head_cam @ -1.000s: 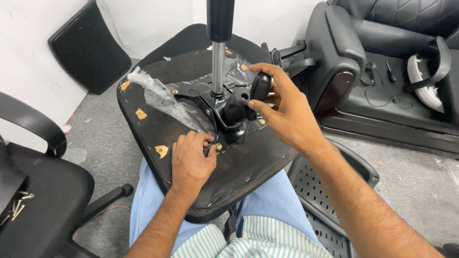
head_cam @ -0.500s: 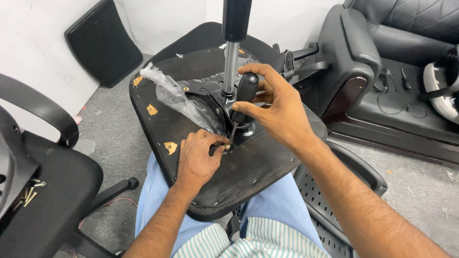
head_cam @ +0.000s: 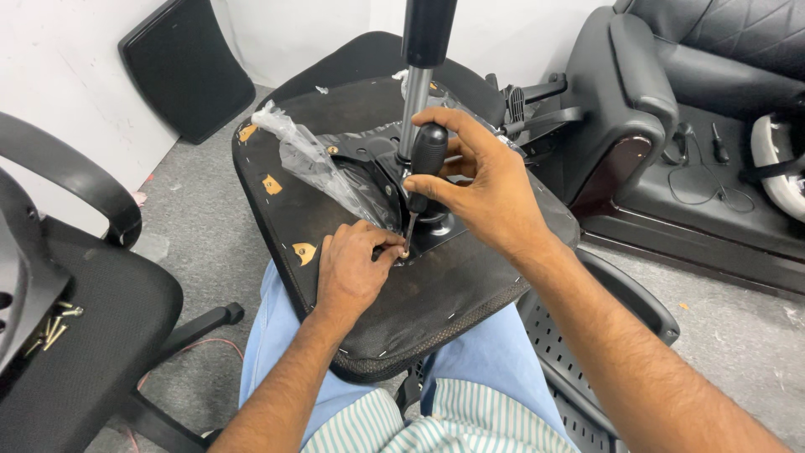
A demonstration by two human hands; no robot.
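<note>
Lighting: bright, even, diffuse indoor light.
Soft shadows only; mild glare on plastic wrap (head_cam: pixel 312 164); focus sharp, slight wide-angle stretch at edges.

a clear plastic wrap (head_cam: pixel 314 164), crumpled and see-through with whitish glints, lies on the upturned seat base, running from its far left edge toward the metal plate at the middle. three small tan stickers (head_cam: pixel 272 184) sit on the dark base near its left rim, ragged-edged. no signs or screens show.
</note>
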